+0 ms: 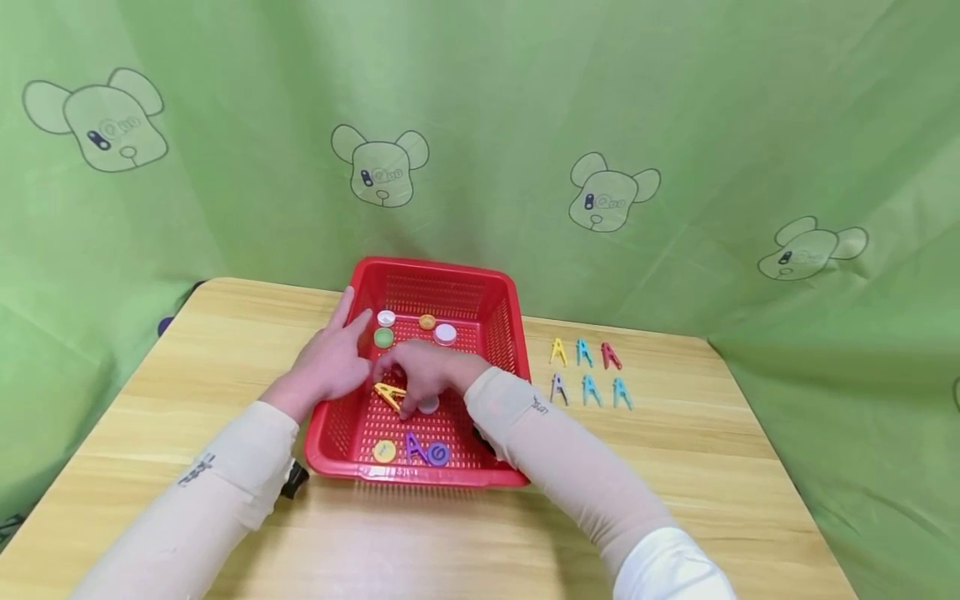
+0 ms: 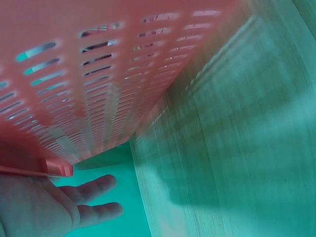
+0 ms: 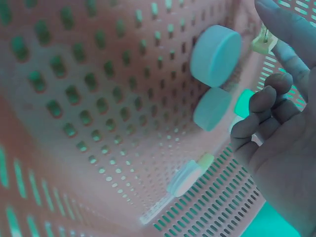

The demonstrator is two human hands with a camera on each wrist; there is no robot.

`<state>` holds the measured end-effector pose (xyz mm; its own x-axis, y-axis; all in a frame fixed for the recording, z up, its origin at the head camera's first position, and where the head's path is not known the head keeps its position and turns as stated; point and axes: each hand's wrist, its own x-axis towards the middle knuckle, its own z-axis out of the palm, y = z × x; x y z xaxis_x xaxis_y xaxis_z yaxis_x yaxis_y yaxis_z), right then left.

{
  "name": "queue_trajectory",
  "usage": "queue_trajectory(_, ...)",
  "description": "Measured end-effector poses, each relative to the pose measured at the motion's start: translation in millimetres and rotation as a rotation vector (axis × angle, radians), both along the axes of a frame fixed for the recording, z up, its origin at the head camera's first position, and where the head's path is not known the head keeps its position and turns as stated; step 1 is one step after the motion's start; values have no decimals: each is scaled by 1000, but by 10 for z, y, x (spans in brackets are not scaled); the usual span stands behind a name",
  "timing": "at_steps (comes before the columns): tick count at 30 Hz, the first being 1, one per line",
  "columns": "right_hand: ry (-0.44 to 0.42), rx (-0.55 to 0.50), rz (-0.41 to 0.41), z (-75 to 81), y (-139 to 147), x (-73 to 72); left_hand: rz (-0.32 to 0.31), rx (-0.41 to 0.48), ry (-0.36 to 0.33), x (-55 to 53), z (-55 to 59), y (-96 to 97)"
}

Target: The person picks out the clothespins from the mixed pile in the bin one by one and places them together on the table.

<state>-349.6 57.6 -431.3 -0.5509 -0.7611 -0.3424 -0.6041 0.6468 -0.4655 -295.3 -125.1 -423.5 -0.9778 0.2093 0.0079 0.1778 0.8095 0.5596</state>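
Inside the red plastic basket, my right hand pinches a yellow clothespin between thumb and forefinger, low over the basket floor. The right wrist view shows the same clothespin at the fingertips, the other fingers loosely curled. My left hand rests at the basket's left rim with its fingers stretched out. Close to the basket's front wall lie a purple clothespin, a yellow bottle cap and a purple cap. A pale cap is partly hidden beneath the right hand.
Toward the basket's back are a white cap, an orange cap, a green cap and a pinkish cap. Right of the basket, several clothespins, including a red one, lie in two rows on the wooden table. A green curtain hangs behind.
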Motion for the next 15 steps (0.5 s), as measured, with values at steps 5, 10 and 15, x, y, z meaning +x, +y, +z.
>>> queue_trajectory(5, 32, -12, -6, 67, 11, -8, -2, -19, 10, -1, -6, 0)
queue_trajectory(10, 36, -48, -15, 166, 48, 3, -6, -33, 8, 3, 0, 11)
queue_trajectory(15, 4, -87, -78, 280, 132, 28, -7, -51, 3, 13, 11, 11)
